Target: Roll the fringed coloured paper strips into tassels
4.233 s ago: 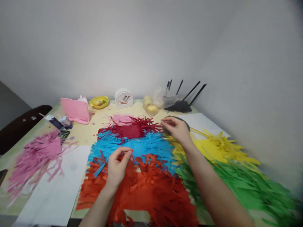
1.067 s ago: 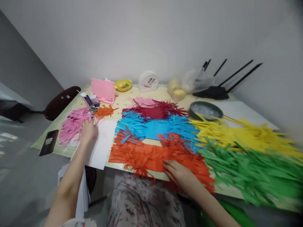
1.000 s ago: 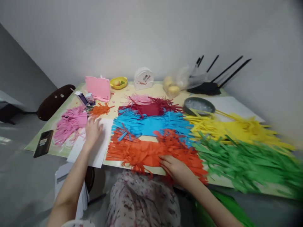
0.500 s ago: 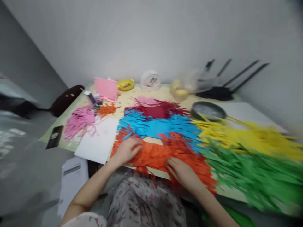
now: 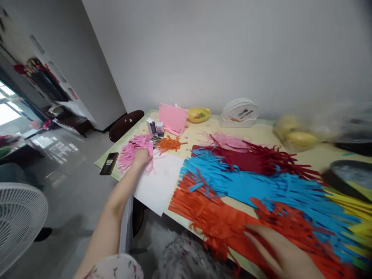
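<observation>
My left hand (image 5: 142, 155) reaches to the far left of the table, its fingers curled into a heap of pink fringed paper (image 5: 128, 154). Closer to me, my right hand (image 5: 276, 248) rests over an orange-red fringed paper strip (image 5: 209, 205), thumb and fingers apart. Behind that strip lie a blue fringed paper strip (image 5: 247, 186) and a dark red one (image 5: 247, 159). A small bunch of orange paper shreds (image 5: 170, 143) sits beside the pink heap. White paper sheets (image 5: 158, 182) lie between the pink heap and the orange-red strip.
Along the table's back are a pink tablet case (image 5: 173, 118), two small boxes (image 5: 151, 127), a yellow bowl (image 5: 199, 115) and a white holder (image 5: 240, 112). A phone (image 5: 109, 163) lies at the left edge. A dark round pan (image 5: 348, 178) stands right; a fan (image 5: 20, 224) stands left.
My view has turned left. My left hand has gone from the orange-red paper strip to the pink fringed paper. My right hand stays over the orange-red strip.
</observation>
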A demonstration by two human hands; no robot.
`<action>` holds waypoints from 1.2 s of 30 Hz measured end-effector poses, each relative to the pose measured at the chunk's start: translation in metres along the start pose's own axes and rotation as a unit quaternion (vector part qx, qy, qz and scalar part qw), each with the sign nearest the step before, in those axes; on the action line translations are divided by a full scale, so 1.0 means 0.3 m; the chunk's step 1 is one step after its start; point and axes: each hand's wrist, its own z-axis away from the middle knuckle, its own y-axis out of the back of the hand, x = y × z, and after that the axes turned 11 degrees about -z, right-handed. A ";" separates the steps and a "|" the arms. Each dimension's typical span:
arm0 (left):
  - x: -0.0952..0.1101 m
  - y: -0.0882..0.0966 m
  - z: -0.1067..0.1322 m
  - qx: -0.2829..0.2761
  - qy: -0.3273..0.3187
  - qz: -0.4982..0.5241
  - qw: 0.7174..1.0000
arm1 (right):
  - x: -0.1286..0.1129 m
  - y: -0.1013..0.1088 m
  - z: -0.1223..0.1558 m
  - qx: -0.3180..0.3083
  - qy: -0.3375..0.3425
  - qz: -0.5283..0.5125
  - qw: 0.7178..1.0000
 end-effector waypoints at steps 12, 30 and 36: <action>-0.122 0.005 -0.031 0.125 0.121 0.146 0.974 | -0.151 -0.070 -0.363 -0.055 0.066 -0.029 0.996; 0.119 0.563 0.254 0.364 -0.070 0.474 0.799 | -0.651 -0.036 -0.774 0.131 0.218 -0.189 0.949; 0.433 0.587 0.435 0.174 -0.242 0.623 0.723 | -0.616 0.043 -0.673 0.190 0.084 -0.268 0.941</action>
